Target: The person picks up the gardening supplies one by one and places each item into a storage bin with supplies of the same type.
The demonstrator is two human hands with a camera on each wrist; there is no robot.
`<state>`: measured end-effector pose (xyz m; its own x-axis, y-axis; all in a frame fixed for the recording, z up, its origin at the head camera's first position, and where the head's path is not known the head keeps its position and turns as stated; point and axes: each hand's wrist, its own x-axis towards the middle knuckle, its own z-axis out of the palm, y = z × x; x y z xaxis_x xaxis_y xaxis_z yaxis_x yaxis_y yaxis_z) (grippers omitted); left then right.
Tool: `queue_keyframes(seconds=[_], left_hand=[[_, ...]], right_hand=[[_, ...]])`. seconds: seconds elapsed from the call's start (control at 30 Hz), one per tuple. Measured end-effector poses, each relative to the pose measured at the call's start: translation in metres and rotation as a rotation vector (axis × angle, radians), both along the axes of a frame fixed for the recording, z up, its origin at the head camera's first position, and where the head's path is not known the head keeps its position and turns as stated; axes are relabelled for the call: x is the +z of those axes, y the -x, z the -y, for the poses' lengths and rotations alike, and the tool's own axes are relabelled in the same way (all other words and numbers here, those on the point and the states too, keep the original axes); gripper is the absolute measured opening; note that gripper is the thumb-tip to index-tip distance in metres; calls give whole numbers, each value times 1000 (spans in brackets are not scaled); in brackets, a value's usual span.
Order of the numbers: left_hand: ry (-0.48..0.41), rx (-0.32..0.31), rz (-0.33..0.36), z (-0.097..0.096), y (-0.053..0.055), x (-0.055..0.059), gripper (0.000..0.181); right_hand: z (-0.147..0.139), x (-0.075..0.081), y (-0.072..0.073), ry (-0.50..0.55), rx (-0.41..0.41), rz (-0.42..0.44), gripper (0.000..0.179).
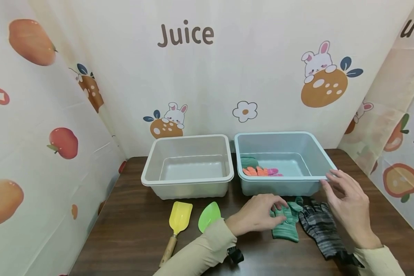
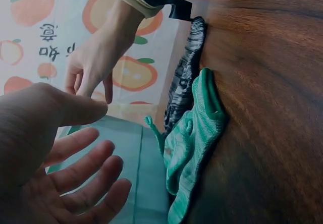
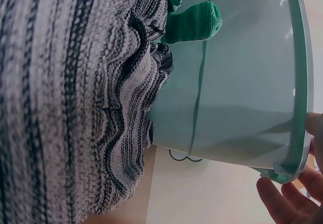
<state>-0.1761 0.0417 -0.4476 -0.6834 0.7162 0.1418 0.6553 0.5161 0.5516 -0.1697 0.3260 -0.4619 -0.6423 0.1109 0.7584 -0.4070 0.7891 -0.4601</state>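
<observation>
My left hand (image 1: 258, 214) hovers over a green knit glove (image 1: 287, 224), its fingers loosely bent and spread with nothing between them. In the left wrist view the green glove (image 2: 194, 138) lies folded beside the blue bin. My right hand (image 1: 348, 203) is at the front right corner of the blue bin (image 1: 279, 186). Its thumb is by the front rim and its other fingers (image 3: 275, 196) reach past the corner. Below that hand lies a black and grey striped glove (image 1: 319, 228), which fills the left of the right wrist view.
Inside the blue bin are a dark green glove (image 1: 249, 162) and an orange and pink glove (image 1: 258, 171). A grey-white bin (image 1: 189, 188) stands left of it. In front lie a yellow shovel (image 1: 180, 216) and a light green shovel (image 1: 209, 215). Printed curtains (image 1: 207, 84) stand behind.
</observation>
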Motion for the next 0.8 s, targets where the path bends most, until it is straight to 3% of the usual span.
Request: queue_keyframes(seconds=[0.4,0.8], left_hand=[[78,-28,-27,-6,0,-12,36],[177,15,1,-6,6,-21,44]], right_hand=[[0,0,0,-13,-10,-1,43],[0,1,-1,-8,-5,-8,44]])
